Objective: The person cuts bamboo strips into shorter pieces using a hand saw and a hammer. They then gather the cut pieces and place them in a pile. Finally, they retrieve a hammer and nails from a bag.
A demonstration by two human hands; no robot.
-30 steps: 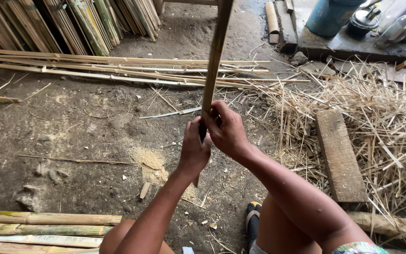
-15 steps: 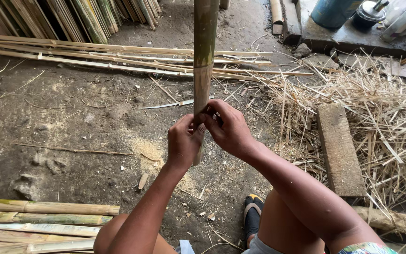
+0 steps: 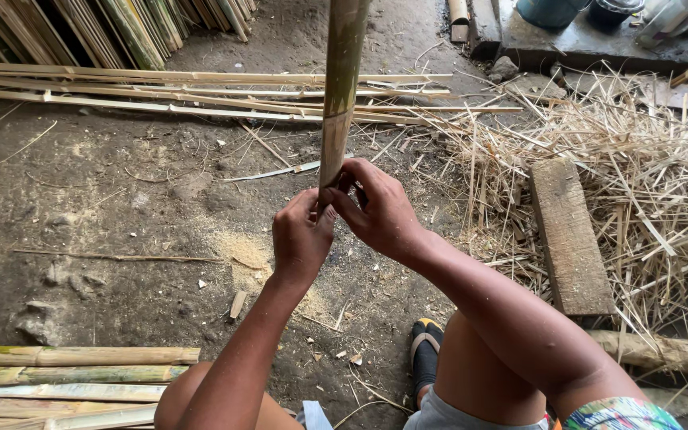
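Left hand [image 3: 302, 239] and right hand [image 3: 380, 209], at centre frame, both have fingers closed around the lower end of 1 upright bamboo strip [image 3: 340, 95] rising to the top edge. A wooden plank [image 3: 568, 235] lies on straw [image 3: 646, 167] at right; split bamboo slats [image 3: 201, 91] lie across the upper left.

Between the hands, the bamboo strip [image 3: 339, 95] is olive green above, fading to pale tan at the grip. Beyond them lie yellowish split canes [image 3: 161, 87] on grey-brown dirt floor [image 3: 121, 207]. To the right, straw [image 3: 646, 175] is pale gold around a weathered brown plank [image 3: 568, 239]. Below, a black sandal [image 3: 425, 350].
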